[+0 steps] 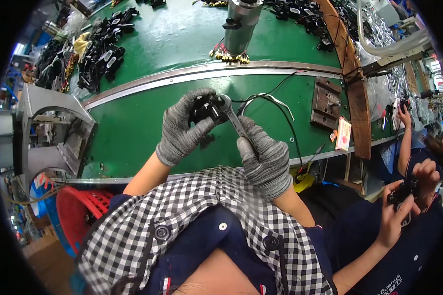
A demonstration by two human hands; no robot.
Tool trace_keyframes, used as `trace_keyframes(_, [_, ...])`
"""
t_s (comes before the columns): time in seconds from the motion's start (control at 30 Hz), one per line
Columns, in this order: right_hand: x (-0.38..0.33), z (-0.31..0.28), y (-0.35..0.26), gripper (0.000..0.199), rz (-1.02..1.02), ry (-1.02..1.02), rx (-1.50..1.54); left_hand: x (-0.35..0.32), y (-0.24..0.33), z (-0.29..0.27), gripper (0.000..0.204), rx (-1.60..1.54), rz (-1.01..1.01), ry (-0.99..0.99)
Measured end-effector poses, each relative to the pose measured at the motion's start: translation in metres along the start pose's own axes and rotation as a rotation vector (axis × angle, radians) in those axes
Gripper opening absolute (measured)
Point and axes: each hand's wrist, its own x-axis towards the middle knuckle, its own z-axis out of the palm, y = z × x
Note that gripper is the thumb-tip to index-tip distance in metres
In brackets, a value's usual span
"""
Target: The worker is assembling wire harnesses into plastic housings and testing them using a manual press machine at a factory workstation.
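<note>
Wrench head up against a black part

The left hand grips the black part over the near strip of the green table. The right hand is closed round the wrench, whose head meets the part's right side. Good work here probably needs a firm left hold and the wrench seated square before any force. The left hand covers much of the part; whether a nut sits inside the wrench head cannot be told.

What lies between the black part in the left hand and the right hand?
In the head view, a metal wrench: its head is at the black part held by the left hand, its handle in the right hand.
</note>
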Motion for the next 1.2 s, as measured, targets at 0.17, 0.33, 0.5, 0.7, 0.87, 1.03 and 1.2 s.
trace_keyframes(0.17, [0.002,-0.001,0.002,0.030,0.060,-0.037,0.125,-0.002,-0.001,0.003,0.040,0.076,0.093,0.028])
trace_keyframes(0.33, [0.023,-0.022,0.019,0.031,0.069,-0.180,0.142,0.005,0.003,-0.006,0.038,0.254,0.149,-0.117])
trace_keyframes(0.5, [0.061,-0.046,0.053,0.028,0.097,-0.768,0.037,0.004,-0.006,-0.015,0.038,0.026,0.017,-0.580])
trace_keyframes(0.7, [0.109,-0.060,0.036,0.022,0.257,-1.181,-0.007,0.006,-0.010,-0.009,0.038,-0.074,0.001,-0.729])
trace_keyframes(0.87, [0.103,-0.104,0.050,0.029,0.225,-0.706,0.473,0.007,0.006,-0.016,0.041,-0.176,-0.083,-0.362])
trace_keyframes(1.03, [0.071,-0.021,0.097,0.027,-0.402,0.222,0.399,0.010,-0.020,-0.025,0.045,-0.242,-0.165,-0.148])
trace_keyframes(1.2, [0.017,0.012,0.056,0.028,-0.178,0.116,0.382,0.009,-0.036,-0.012,0.051,-0.440,-0.126,-0.061])
